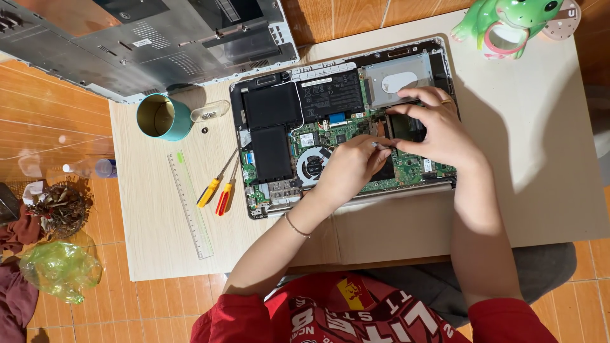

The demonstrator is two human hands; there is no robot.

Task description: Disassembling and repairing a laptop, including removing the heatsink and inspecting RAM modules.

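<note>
Near the table's (159, 241) far edge lay the opened laptop (343, 121), bare tabletop wide to its right and front. Both forearms reached forward over its right half. Left hand (349, 168) curled, fingertips pinching a small metal piece (381, 145); right hand (438, 130) arched above, fingers pressed down on the circuit board (413, 166). Two screwdrivers (219, 187) lay left, well apart.

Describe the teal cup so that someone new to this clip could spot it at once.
Start at the opened laptop on the pale table and look past its left edge, toward the table's far left corner. The teal cup lies there on its side, its brassy inside facing the camera, just left of a small clear dish. Nothing else nearby is round and teal; the ruler and two screwdrivers are long and thin.
</note>
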